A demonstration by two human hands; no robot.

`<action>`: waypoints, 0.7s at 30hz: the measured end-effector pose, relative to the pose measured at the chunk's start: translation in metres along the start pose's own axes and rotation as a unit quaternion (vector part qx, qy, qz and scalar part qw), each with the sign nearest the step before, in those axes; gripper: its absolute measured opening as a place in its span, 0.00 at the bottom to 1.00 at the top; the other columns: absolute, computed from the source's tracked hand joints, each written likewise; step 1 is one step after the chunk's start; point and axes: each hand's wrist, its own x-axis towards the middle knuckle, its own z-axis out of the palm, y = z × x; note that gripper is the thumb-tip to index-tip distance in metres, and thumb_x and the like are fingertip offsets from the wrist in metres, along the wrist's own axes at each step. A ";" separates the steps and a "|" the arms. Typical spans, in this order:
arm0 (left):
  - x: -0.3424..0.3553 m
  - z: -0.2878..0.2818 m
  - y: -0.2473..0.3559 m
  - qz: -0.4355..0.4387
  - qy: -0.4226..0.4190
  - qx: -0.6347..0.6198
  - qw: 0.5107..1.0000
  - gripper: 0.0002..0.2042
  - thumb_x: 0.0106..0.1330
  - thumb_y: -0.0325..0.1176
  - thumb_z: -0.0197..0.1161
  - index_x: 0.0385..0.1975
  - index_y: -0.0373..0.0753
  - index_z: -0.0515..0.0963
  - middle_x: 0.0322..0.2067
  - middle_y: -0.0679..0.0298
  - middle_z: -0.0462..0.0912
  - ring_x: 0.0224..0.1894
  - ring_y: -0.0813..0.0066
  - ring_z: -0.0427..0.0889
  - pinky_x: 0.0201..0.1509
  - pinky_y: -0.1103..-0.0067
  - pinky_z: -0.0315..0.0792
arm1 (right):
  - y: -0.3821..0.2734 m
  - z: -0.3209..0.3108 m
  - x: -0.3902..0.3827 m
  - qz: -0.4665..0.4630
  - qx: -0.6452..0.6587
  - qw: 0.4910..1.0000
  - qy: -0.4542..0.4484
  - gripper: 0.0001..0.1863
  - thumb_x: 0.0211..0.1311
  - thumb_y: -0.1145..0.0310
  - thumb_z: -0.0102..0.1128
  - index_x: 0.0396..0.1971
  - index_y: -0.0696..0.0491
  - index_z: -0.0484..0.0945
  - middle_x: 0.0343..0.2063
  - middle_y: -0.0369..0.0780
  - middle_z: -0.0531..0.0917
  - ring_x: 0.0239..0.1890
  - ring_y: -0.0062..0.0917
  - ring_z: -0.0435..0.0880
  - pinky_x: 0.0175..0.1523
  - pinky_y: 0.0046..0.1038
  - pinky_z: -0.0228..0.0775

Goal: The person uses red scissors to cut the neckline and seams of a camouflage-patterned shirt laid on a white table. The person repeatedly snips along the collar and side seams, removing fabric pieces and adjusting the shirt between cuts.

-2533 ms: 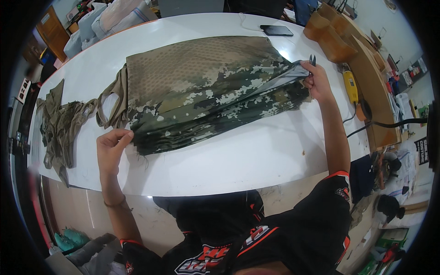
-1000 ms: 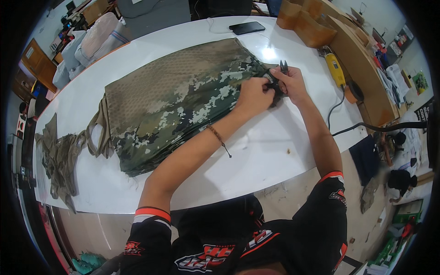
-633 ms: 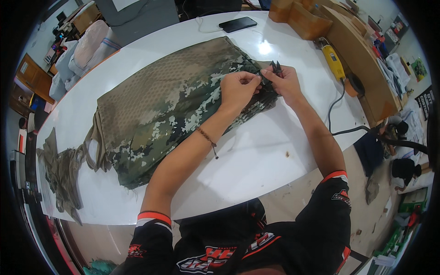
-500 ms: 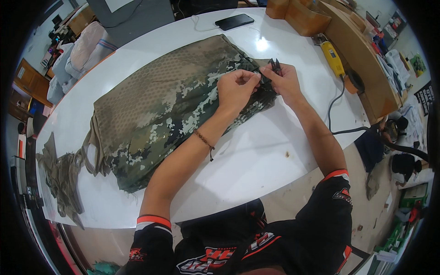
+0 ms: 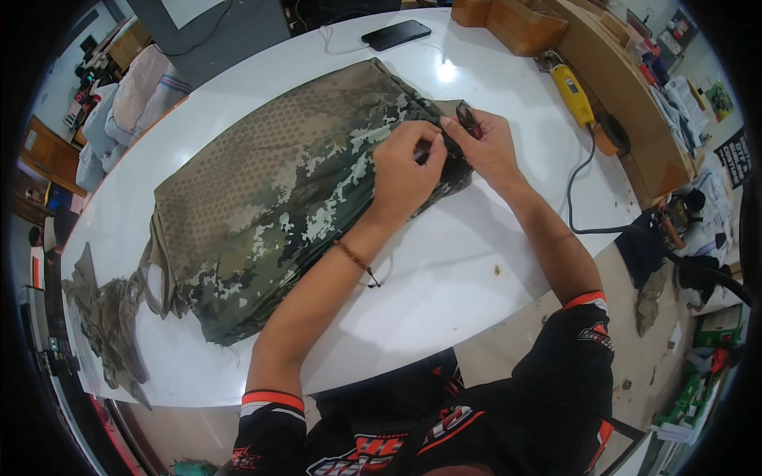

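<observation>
A camouflage garment [image 5: 270, 174] in green, brown and grey lies spread across the white table, its right end bunched beneath my hands. My left hand [image 5: 403, 168] makes a closed pinch, thumb against forefinger, close to the bunched cloth. What is between those fingertips is too small to make out. My right hand [image 5: 494, 152] is closed around small dark thread snips [image 5: 467, 120], the blades pointing away from me. Its thumb presses on the cloth edge beside the left fingertips. The cloth under both hands is partly hidden.
Crumpled olive cloth [image 5: 111, 317] lies at the table's left end. A black phone [image 5: 397, 35] with a white cable rests at the far edge. To the right are a yellow corded tool [image 5: 573, 94], a roll of brown tape [image 5: 609, 139] and a cardboard box [image 5: 643, 119].
The snips have tilted within my right hand, and their blades show less. My left hand's pinch has drawn slightly back from the cloth edge. The whole view has shifted a little.
</observation>
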 end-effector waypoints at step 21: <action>0.004 -0.009 -0.008 -0.309 0.032 -0.322 0.894 0.06 0.73 0.30 0.63 0.38 0.34 0.80 0.33 0.67 0.83 0.34 0.81 0.81 0.40 0.81 0.77 | -0.033 -0.005 -0.020 0.279 0.303 0.880 -0.236 0.21 0.77 0.51 0.50 0.36 0.56 0.78 0.29 0.34 0.74 0.26 0.19 0.69 0.31 0.24 0.60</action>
